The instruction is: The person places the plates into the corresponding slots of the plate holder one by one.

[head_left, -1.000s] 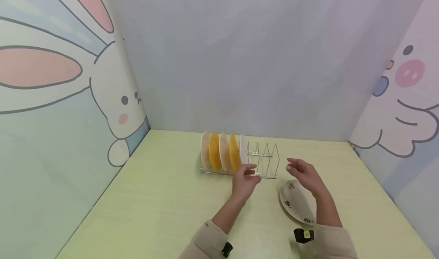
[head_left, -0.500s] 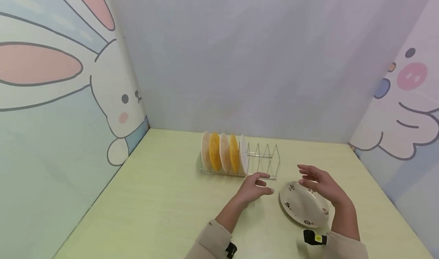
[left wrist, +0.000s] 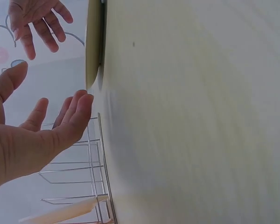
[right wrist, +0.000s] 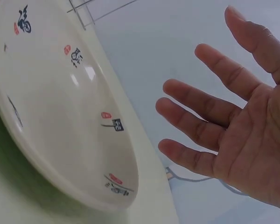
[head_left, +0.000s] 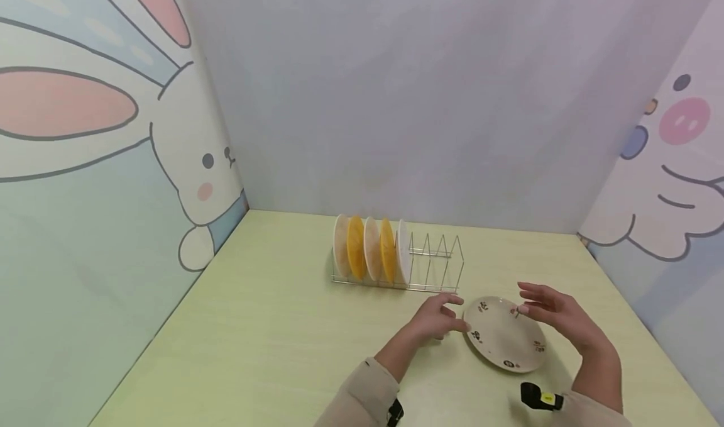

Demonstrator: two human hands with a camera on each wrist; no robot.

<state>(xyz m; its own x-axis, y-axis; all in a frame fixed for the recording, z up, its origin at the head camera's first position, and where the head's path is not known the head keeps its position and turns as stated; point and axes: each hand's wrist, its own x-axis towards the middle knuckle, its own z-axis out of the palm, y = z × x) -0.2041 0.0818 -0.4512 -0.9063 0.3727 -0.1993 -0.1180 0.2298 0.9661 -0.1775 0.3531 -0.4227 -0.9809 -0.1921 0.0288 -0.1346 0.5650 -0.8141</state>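
A round cream plate (head_left: 503, 339) with small dark and red markings lies flat on the table, between both hands. My left hand (head_left: 440, 317) is at the plate's left rim, fingers spread and nothing in them; the left wrist view shows its fingertips (left wrist: 86, 100) close to the plate's edge (left wrist: 93, 46). Over the plate's right side hovers my right hand (head_left: 560, 314), fingers loosely extended. In the right wrist view its open palm (right wrist: 252, 126) faces the plate, with a gap between them.
Behind the plate stands a wire dish rack (head_left: 435, 270). Its left slots hold several upright plates, white (head_left: 404, 251) and orange (head_left: 355, 248) among them; its right slots show bare wire. Printed walls (head_left: 396, 100) enclose the pale green table (head_left: 254, 326).
Both hands have come away from the rack area, moving right and toward me, to either side of the plate. The plate and the rack have stayed in place.
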